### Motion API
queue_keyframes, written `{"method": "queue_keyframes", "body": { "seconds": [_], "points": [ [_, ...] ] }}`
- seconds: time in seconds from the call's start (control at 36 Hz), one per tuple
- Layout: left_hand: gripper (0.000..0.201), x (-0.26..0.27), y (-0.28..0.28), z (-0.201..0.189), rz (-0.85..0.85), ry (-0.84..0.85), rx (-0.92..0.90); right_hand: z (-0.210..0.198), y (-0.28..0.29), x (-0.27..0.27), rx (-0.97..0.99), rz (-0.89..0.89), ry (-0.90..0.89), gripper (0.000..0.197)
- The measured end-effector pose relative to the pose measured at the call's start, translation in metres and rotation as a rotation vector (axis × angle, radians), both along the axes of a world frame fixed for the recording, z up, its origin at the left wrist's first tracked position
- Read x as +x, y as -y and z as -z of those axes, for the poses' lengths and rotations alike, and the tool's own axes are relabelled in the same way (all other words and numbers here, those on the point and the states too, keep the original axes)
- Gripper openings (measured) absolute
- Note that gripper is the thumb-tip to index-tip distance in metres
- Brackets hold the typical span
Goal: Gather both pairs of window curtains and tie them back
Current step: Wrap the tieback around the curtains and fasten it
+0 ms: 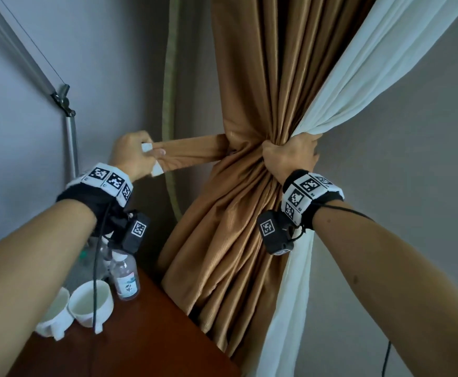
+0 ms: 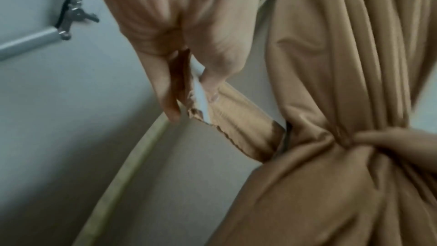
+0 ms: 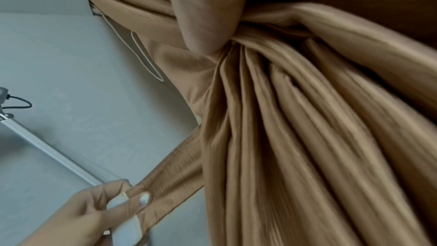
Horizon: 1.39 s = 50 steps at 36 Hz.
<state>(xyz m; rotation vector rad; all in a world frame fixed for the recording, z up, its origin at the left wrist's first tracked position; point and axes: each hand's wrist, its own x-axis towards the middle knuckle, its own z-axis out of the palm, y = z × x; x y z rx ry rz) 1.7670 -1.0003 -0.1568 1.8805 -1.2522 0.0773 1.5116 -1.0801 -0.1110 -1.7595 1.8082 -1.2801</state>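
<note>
A tan curtain [image 1: 263, 77] and a white sheer curtain [image 1: 380, 63] hang bunched together in the corner. My right hand [image 1: 290, 153] grips both at the waist of the bundle, fingers wrapped round the folds [image 3: 203, 31]. A tan tie-back strap [image 1: 192, 155] with a white end patch stretches left from the bundle. My left hand [image 1: 138, 153] pinches the strap's end [image 2: 205, 104] between thumb and fingers, pulling it taut. The strap's far end goes behind the curtain, hidden.
A brown wooden table [image 1: 146, 336] stands below left with two white cups [image 1: 90, 302] and small bottles [image 1: 125, 276]. A metal stand pole [image 1: 71, 142] rises by the left wall. A pale green strip [image 1: 169, 104] runs down the corner wall.
</note>
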Motion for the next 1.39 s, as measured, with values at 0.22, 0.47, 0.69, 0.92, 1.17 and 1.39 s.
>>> {"method": "queue_keyframes", "body": {
  "seconds": [0.22, 0.47, 0.69, 0.92, 1.17, 1.39],
  "points": [
    [0.021, -0.061, -0.045, 0.009, 0.396, 0.385, 0.048, -0.006, 0.004, 0.016, 0.079, 0.025, 0.097, 0.092],
    [0.015, -0.154, -0.010, -0.018, 0.619, 0.148, 0.096, -0.016, -0.009, 0.015, 0.173, -0.114, -0.095, 0.088],
    [0.015, -0.182, 0.013, -0.012, 0.500, 0.116, 0.084, -0.025, -0.003, -0.044, 0.611, -0.568, 0.196, 0.038],
    [0.022, -0.164, 0.021, 0.006, 0.411, 0.022, 0.058, 0.008, 0.015, -0.078, 0.314, -0.647, 0.016, 0.108],
    [0.020, -0.144, 0.020, 0.015, 0.412, -0.042, 0.011, 0.043, 0.030, -0.041, 0.054, -0.609, -0.258, 0.137],
    [0.024, -0.134, 0.024, 0.024, 0.453, 0.012, 0.011, 0.057, 0.046, -0.029, 0.088, -0.656, -0.160, 0.095]
  ]
}}
